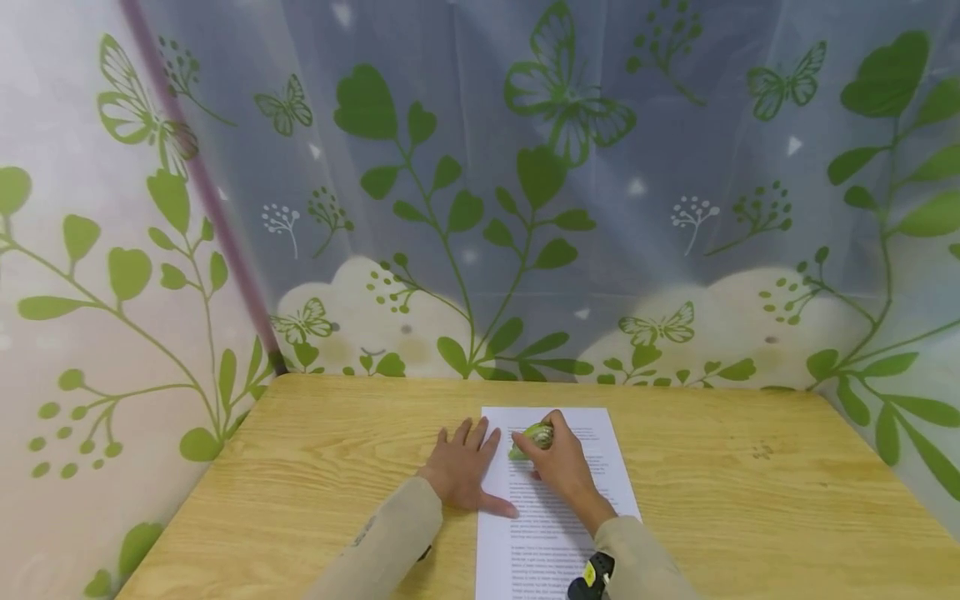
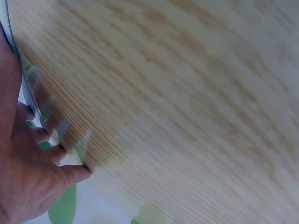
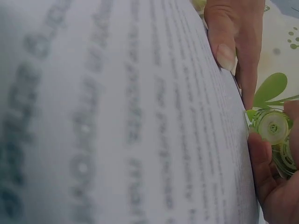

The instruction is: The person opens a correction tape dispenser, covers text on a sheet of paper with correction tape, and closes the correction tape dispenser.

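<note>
A printed sheet of paper [image 1: 498,567] lies on the wooden table. My right hand [image 1: 566,471] grips a green correction tape [image 1: 538,433] against the upper part of the text. Its round wheels show through the clear casing of the correction tape [image 3: 272,128] in the right wrist view, between the thumb and fingers. On the sheet's left edge rests my left hand [image 1: 465,473], fingers spread, thumb across the paper. In the left wrist view the left hand [image 2: 32,182] lies flat and holds nothing.
The wooden table [image 1: 337,467] extends to both sides of the sheet. Behind it hangs a curtain [image 1: 480,208] printed with green leaves and butterflies. A black wrist strap [image 1: 591,577] with a yellow part sits at the right cuff.
</note>
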Motion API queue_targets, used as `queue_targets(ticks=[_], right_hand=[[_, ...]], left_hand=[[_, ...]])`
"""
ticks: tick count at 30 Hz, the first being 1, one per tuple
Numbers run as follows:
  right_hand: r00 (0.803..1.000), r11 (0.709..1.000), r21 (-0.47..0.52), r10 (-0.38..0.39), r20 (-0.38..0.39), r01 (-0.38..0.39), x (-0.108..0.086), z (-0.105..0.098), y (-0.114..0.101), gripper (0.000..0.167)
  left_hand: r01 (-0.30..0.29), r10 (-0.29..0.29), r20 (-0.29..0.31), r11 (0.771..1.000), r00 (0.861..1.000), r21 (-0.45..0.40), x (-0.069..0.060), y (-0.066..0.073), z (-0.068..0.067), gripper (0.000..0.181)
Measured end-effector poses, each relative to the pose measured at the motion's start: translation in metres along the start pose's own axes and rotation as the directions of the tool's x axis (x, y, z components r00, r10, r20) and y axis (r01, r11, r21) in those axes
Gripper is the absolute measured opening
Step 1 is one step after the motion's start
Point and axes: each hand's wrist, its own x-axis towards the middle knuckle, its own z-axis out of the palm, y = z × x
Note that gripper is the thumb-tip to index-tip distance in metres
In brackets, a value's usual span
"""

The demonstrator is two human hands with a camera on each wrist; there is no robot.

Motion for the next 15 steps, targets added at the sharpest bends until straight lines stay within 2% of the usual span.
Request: queue_targets(ticks=[6,15], right_hand=[[1.0,1.0,-0.022,0.004,0.003,-0.004,0.0003,0.0009,-0.0019,0.041],[0.998,0.993,-0.103,-0.054,0.026,0.056,0.0019,0.0017,-0.0065,0.036]], left_hand=[[0.002,-0.002,0.002,1.0,1.0,0.002,-0.0004,0.0004,-0.0009,0.119],[0.005,-0.005,-0.004,1.0,1.0,0.013,0.0003,-0.0003,0.0013,0.12]])
